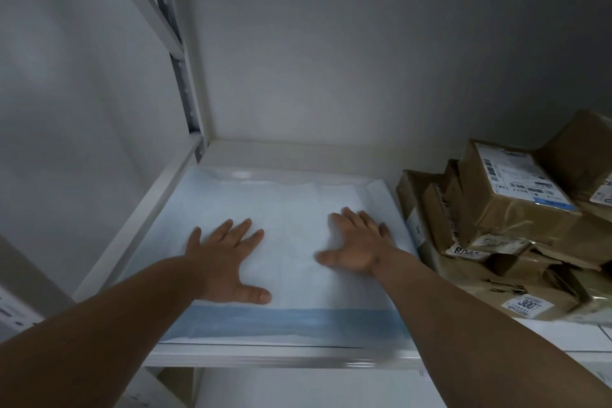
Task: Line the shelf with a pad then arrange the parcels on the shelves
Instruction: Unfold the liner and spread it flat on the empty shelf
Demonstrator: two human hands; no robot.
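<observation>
Pale blue and white, the pad lies flat across the left part of the white metal shelf, its darker blue border toward the front edge. The left hand and right hand both press on the pad, palms down, fingers spread and straight, gripping nothing. Just right of the pad, brown taped parcels sit heaped on the same shelf.

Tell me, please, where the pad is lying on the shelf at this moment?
In the head view, the pad lies flat on the shelf's left part, under the left hand and right hand, with the stacked parcels just right of it.
</observation>
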